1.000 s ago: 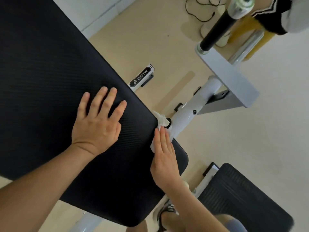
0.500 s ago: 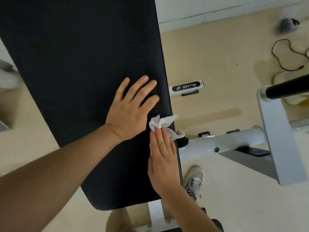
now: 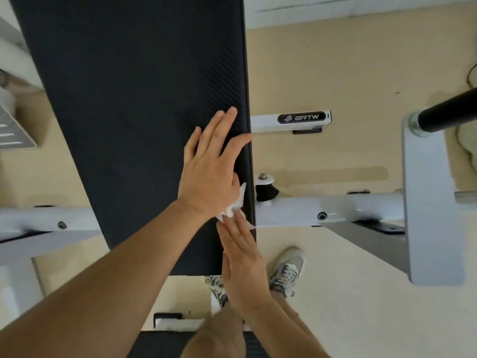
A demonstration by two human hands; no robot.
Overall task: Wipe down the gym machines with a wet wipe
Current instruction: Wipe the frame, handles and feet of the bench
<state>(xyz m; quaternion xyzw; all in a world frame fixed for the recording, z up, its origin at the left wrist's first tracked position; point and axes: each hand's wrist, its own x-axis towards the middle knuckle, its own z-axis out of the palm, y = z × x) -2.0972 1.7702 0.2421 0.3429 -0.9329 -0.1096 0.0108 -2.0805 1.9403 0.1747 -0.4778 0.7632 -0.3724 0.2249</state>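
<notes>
A long black padded bench back runs from the top of the view down to its near end. My left hand lies flat on the pad near its right edge, fingers spread. My right hand presses a crumpled white wet wipe against the pad's right edge with flat fingers. The wipe shows between the two hands, partly covered by both.
The white frame tube crosses under the pad, with a black knob beside the edge. A BRTW-labelled foot lies on the beige floor. A grey upright plate with a black bar stands right. My shoes are below.
The view has swung so the pad runs straight up. My right hand with the wipe has slid toward me along the pad's right edge, and my left hand has shifted to that edge.
</notes>
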